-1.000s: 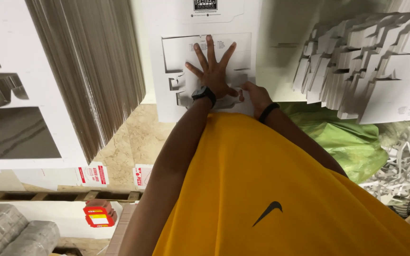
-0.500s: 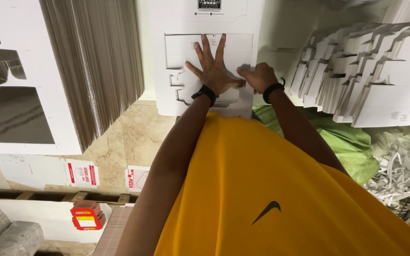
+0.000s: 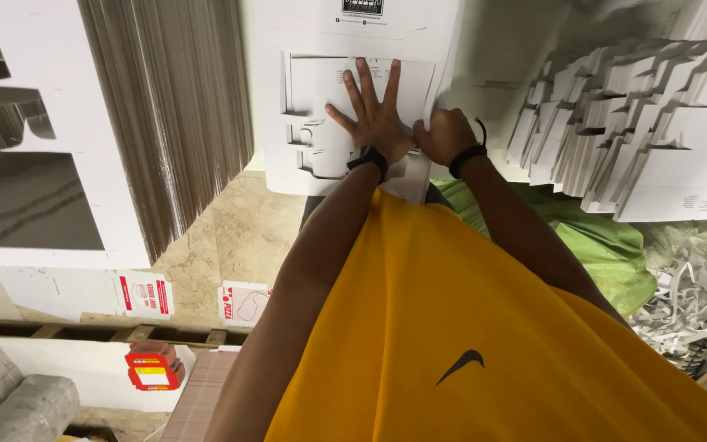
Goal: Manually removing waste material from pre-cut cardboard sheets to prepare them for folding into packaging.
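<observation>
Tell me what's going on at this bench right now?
A person in a yellow shirt is working on a white die-cut cardboard sheet. The left hand lies flat on it, fingers spread, while the right hand is curled at the sheet's right edge, apparently gripping or pushing there. Tall stacks of similar flat blanks stand on the left and right, with a green bag and paper offcuts lower right.

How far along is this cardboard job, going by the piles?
Done, apparently: a fanned stack of white die-cut cardboard blanks on the right, with paper scraps below. In hand: the left hand lies flat on a white die-cut cardboard sheet; the right hand grips its edge. Left: a tall sheet stack.
</observation>
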